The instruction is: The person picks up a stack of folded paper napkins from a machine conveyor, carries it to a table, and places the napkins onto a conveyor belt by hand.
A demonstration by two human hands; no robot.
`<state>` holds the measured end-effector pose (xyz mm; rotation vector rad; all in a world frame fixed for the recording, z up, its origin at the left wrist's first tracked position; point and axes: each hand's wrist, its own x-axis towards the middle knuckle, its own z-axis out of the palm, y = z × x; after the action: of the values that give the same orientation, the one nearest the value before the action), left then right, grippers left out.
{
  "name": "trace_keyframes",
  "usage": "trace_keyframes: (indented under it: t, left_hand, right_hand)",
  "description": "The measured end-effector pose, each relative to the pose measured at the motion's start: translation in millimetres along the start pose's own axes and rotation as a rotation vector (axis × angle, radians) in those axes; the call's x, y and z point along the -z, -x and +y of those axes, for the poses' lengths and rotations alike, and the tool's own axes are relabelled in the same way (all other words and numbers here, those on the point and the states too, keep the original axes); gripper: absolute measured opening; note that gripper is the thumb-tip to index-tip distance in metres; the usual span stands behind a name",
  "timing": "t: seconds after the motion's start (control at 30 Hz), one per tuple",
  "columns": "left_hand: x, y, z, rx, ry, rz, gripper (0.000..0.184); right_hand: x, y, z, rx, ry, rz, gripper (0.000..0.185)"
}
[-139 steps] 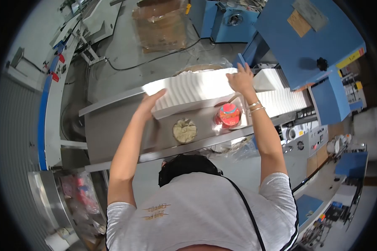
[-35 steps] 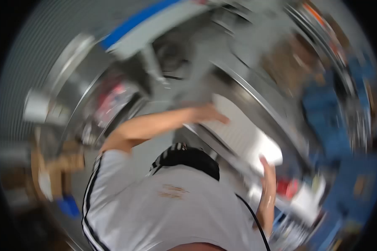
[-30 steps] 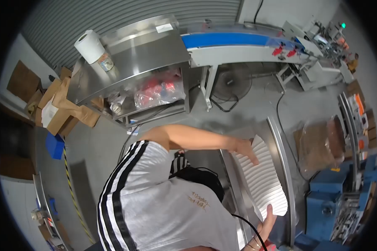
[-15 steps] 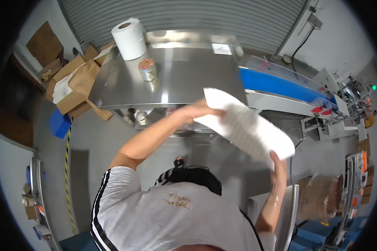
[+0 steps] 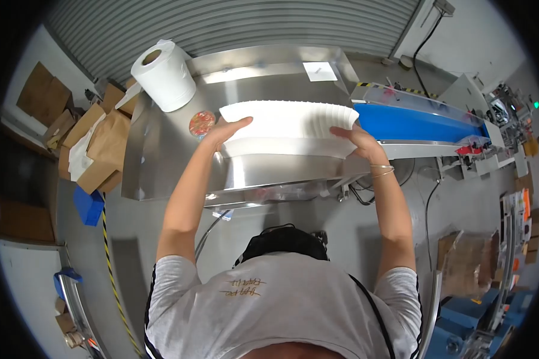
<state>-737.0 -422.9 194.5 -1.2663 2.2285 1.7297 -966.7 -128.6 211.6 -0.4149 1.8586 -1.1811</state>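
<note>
A long white ribbed stack [image 5: 290,122], made of what look like thin pieces pressed side by side, is held level over the steel table. My left hand [image 5: 226,131] grips its left end, thumb across the face. At the opposite end my right hand [image 5: 358,140] is closed round the stack, with the thumb in front and the other fingers largely hidden. Just left of my left hand stands a tin can [image 5: 202,124] with a red and orange patterned top. What exactly the white pieces are, I cannot tell.
The steel table [image 5: 251,173] has raised edges. On it are a large white paper roll [image 5: 164,78] and a white sheet [image 5: 320,71]. A blue conveyor belt [image 5: 419,124] adjoins on the right. Open cardboard boxes [image 5: 105,146] lie left, above a blue bin [image 5: 88,205].
The white stack has swung from a slanted hold at the right to level over the table. My right hand rose with it, and my left hand moved left to its end.
</note>
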Motion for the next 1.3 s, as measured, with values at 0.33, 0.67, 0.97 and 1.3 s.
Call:
trace_keyframes:
  t: [0.33, 0.67, 0.97, 1.3]
  left_hand:
    - [-122.6, 46.4, 14.8, -0.763, -0.344, 0.859, 0.074]
    - [-325.0, 4.6, 115.3, -0.704, -0.573, 0.717, 0.072]
    - [-336.8, 3.1, 122.1, -0.69, -0.585, 0.754, 0.042]
    - [-329.0, 15.1, 125.0, -0.683, -0.571, 0.686, 0.037]
  right_hand:
    - [62.1, -30.7, 31.1, 0.005, 0.085, -0.017, 0.064]
    - [126.9, -52.4, 38.2, -0.016, -0.344, -0.424, 0.053]
    - [156.4, -98.8, 55.0, 0.398, 0.123, -0.246, 0.044]
    - [162.1, -115.4, 37.3, 0.729, 0.342, -0.538, 0.039]
